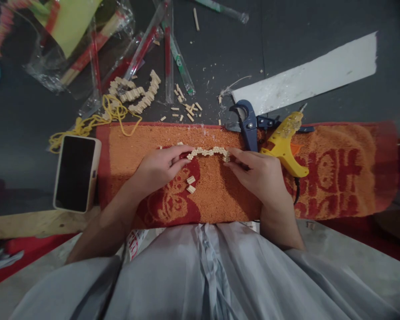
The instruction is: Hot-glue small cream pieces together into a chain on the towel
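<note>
A wavy strip of short wooden stick pieces (209, 152) spans the gap between my two hands, above an orange towel (233, 195). My left hand (162, 166) pinches its left end between thumb and fingers. At the other end, my right hand (258, 171) grips it the same way. Two small stick clusters (191, 184) lie on the towel below the strip, nearer my left hand. Just beyond my right hand rest a blue-handled cutter (250, 124) and a yellow glue gun (283, 142) with residue on its body.
Curved chains of joined stick pieces (146, 95) and loose cut pieces (190, 111) lie on the dark table behind the towel. A phone (75, 173) and yellow cord (113, 113) are at left. Plastic-wrapped sticks (96, 44) sit far left, a white board (306, 73) far right.
</note>
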### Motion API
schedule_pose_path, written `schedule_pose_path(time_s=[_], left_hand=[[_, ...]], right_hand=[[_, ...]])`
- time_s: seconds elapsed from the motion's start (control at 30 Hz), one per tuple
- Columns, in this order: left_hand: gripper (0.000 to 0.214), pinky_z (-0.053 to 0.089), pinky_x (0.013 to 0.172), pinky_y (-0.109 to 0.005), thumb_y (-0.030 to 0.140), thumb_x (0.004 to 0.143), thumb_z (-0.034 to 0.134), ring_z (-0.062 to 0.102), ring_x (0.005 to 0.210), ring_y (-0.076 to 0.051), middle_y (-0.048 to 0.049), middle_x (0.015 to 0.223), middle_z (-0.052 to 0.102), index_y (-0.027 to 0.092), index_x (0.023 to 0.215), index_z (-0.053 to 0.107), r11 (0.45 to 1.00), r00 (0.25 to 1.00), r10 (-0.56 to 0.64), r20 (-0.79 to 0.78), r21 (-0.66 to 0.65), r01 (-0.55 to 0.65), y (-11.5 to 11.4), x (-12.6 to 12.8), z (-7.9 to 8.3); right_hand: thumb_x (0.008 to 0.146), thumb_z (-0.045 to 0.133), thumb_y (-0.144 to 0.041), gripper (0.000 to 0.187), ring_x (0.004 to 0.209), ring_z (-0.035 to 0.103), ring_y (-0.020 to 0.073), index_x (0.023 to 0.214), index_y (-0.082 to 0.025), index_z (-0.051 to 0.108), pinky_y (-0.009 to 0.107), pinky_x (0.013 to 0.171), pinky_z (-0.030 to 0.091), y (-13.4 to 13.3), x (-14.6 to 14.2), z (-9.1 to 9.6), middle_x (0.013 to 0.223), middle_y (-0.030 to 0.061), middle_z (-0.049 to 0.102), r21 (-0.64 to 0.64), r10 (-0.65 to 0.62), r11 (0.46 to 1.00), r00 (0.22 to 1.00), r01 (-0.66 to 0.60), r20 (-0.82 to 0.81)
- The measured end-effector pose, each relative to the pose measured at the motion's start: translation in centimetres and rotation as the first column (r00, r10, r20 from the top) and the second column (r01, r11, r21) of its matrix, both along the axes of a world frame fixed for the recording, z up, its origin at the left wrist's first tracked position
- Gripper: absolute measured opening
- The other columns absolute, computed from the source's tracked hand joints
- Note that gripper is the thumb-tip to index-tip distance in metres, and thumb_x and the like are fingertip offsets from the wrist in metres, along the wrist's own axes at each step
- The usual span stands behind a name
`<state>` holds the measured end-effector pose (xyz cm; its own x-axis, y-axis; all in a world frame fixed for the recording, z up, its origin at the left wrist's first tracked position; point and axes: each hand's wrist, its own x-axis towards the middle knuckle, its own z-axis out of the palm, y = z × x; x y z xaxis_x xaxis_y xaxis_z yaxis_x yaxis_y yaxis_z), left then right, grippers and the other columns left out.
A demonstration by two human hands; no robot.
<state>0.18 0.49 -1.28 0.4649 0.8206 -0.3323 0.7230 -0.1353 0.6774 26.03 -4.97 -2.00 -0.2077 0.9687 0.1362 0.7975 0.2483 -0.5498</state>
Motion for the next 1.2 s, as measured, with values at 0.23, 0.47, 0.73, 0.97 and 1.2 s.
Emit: schedule_pose_path(time_s=[0.23,0.47,0.73,0.97,1.2], left_hand=[[0.037,0.036,0.06,-0.022,0.028,0.091,0.056,0.045,0.055,-0.01,0.0057,0.064,0.057,0.022,0.125,0.068,1.0,1.0,-0.001,-0.009,-0.005,0.001,0.0,0.1,0.1],[0.039,0.035,0.058,-0.022,0.029,0.092,0.055,0.043,0.053,-0.01,0.007,0.06,0.052,0.023,0.129,0.065,1.0,1.0,-0.007,-0.008,0.007,0.007,-0.1,-0.1,-0.1],[0.038,0.034,0.055,-0.022,0.037,0.089,0.059,0.042,0.051,-0.009,0.0076,0.057,0.051,0.022,0.123,0.067,0.998,0.998,0.068,0.0,0.003,-0.068,-0.4,-0.5,0.9],[0.022,0.037,0.057,-0.02,0.033,0.088,0.058,0.047,0.051,-0.007,0.0047,0.063,0.062,0.021,0.098,0.073,0.988,0.989,-0.142,0.05,0.063,0.139,-1.1,-1.1,2.0],[0.037,0.046,0.074,-0.024,0.025,0.091,0.051,0.07,0.082,-0.015,-0.0013,0.1,0.079,0.026,0.122,0.071,0.894,0.894,-0.444,-0.053,0.043,0.447,-1.0,-1.3,1.9]], right_hand=[[0.089,0.066,-0.024,0.025,0.064,0.068,0.019,0.111,-0.017,0.075,0.027,0.058,0.048,0.0,0.0,-0.1,0.078,0.0047,0.075,-0.021,-0.025,0.999,0.999,0.024,-0.023],[0.087,0.066,-0.024,0.027,0.061,0.066,0.017,0.112,-0.019,0.075,0.026,0.058,0.048,0.0,-0.1,-0.2,0.077,0.0029,0.075,-0.031,-0.048,0.998,0.999,0.047,-0.02],[0.085,0.067,-0.025,0.027,0.059,0.064,0.0169,0.11,-0.019,0.076,0.027,0.058,0.049,0.1,0.0,-0.1,0.074,0.0026,0.074,-0.061,-0.061,0.996,0.998,0.059,-0.032],[0.083,0.069,-0.025,0.035,0.057,0.061,0.0153,0.117,-0.018,0.073,0.027,0.06,0.049,0.1,0.0,-0.1,0.072,0.0011,0.072,-0.112,-0.092,0.99,0.995,0.088,-0.029],[0.08,0.072,-0.025,0.026,0.056,0.06,0.0142,0.106,-0.019,0.072,0.026,0.059,0.048,-0.1,0.1,0.3,0.072,-0.0003,0.069,-0.132,-0.115,0.986,0.986,0.099,-0.12]])
